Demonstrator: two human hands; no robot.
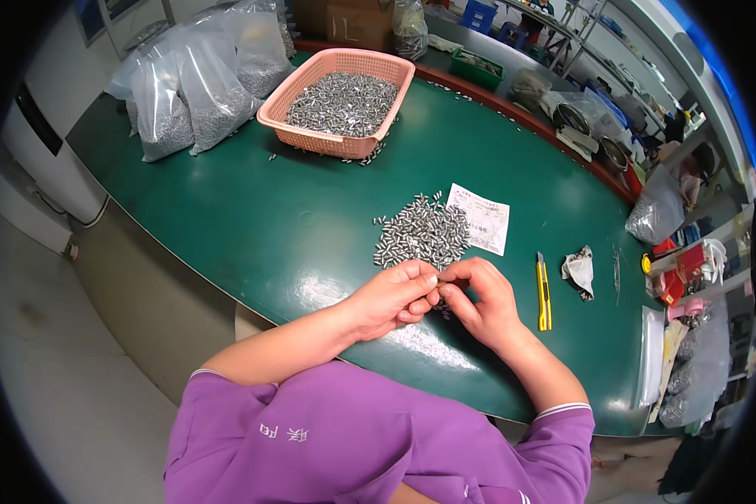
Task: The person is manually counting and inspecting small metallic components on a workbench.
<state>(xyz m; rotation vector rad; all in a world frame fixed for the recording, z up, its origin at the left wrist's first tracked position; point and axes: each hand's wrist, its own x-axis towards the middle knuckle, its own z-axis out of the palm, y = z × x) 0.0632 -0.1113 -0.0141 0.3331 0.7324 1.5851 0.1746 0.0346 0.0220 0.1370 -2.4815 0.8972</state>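
Both hands meet just in front of a pile of small metal pins on the green table. My left hand is closed, thumb and fingers pinched together. Against its fingertips, my right hand is also pinched closed. Whatever lies between the fingertips is too small and too covered to make out. A few more small pieces show partly below the hands. A printed paper slip lies at the pile's right edge. To the right of my right hand lies a yellow box cutter.
A pink plastic basket full of similar metal pieces stands at the back. Clear bags of small parts are at the back left. A crumpled white cloth or paper lies right of the cutter. Filled bags lie at the far right.
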